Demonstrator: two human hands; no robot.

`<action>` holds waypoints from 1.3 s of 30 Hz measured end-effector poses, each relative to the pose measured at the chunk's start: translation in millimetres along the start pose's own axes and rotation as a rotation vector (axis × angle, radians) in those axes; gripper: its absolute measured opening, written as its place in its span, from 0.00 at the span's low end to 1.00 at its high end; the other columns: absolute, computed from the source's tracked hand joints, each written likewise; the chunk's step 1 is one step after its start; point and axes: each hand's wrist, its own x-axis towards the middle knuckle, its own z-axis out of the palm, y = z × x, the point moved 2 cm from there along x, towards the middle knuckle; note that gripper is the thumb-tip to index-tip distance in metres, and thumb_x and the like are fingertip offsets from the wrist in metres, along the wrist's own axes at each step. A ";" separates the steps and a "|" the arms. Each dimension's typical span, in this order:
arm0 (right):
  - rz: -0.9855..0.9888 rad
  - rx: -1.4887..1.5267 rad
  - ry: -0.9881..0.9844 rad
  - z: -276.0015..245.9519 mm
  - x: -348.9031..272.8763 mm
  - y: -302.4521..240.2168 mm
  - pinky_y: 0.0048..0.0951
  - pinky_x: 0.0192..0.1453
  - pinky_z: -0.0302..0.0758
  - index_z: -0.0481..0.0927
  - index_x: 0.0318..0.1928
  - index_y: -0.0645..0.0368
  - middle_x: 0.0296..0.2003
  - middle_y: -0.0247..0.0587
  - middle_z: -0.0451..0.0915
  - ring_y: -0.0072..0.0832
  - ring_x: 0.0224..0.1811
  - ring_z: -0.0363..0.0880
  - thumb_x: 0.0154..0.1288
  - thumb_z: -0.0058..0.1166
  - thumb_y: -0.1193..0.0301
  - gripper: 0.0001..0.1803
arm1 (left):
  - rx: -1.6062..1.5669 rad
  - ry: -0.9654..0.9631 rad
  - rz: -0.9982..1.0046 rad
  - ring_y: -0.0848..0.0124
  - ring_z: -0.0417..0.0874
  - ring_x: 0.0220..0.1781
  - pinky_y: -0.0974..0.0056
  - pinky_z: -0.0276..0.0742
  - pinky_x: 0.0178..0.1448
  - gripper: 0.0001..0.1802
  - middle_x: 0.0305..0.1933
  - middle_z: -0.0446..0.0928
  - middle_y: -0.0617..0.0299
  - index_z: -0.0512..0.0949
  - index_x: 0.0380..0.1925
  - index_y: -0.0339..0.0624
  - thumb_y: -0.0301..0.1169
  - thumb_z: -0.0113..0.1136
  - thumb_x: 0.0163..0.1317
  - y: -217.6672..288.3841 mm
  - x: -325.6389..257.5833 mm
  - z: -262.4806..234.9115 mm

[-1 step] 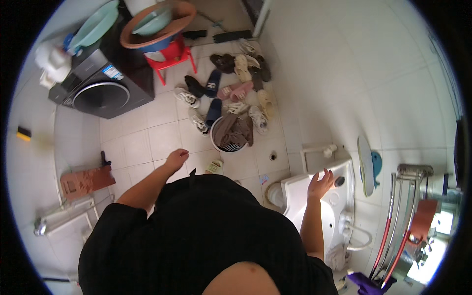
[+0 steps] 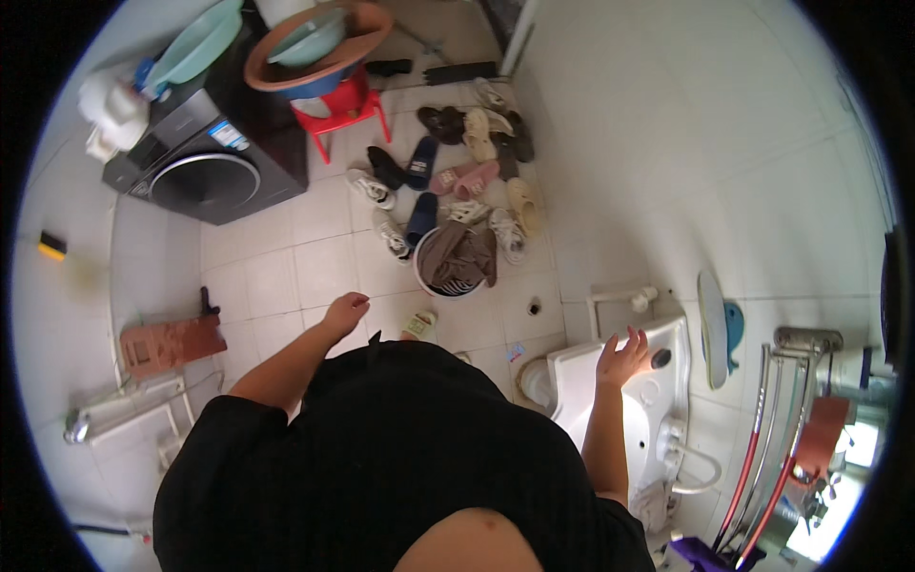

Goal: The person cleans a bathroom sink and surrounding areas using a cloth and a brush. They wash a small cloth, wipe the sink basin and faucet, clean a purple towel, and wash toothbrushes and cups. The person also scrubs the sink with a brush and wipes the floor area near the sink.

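Note:
I stand in a tiled bathroom, in a black top. My right hand (image 2: 624, 357) rests with spread fingers on the lid of a white toilet cistern (image 2: 658, 419), just left of its round flush button (image 2: 660, 358). The toilet bowl (image 2: 536, 381) lies to the left of the cistern. My left hand (image 2: 345, 312) hangs in the air above the floor tiles, fingers loosely curled, holding nothing. A small pale bottle (image 2: 419, 326) stands on the floor just to its right.
A white bucket with brown cloth (image 2: 457, 257) stands ahead, behind it several shoes and slippers (image 2: 457, 172). A dark washing machine (image 2: 205, 172) and a red stool with stacked basins (image 2: 338, 100) stand far left. Red hoses (image 2: 753, 467) hang at right. A floor drain (image 2: 534, 306) is near the toilet.

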 end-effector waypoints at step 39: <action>-0.981 0.139 -1.055 184.8 -74.0 -659.9 0.41 0.44 0.69 0.76 0.37 0.61 0.38 0.52 0.76 0.44 0.42 0.74 0.56 0.47 0.56 0.20 | -0.432 0.700 -0.489 0.60 0.74 0.51 0.62 0.69 0.54 0.21 0.50 0.72 0.47 0.74 0.44 0.39 0.39 0.58 0.52 -273.0 -95.8 -257.2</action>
